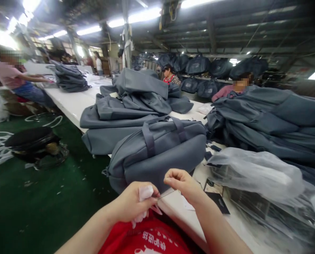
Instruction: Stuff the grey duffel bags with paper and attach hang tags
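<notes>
My left hand [136, 197] is closed low in front of the red apron [147, 236]. A piece of crumpled white material [139, 219], paper or thin plastic, hangs below its fingers, and a white wrap [146, 192] covers one finger. From its fingertips a thin string [166, 194] stretches towards my right hand [184, 185], which is raised in a pinch; what lies between those fingertips is too small to make out. Just beyond both hands a grey-blue bag [162, 151] with two strap handles rests on the white table [173, 211].
More grey-blue bags [131, 106] are piled behind, with another large heap [273, 120] at right. Clear plastic [260, 173] and a black card [217, 203] lie near my right arm. A black stool [34, 141] stands on the green floor. Several people work around the tables.
</notes>
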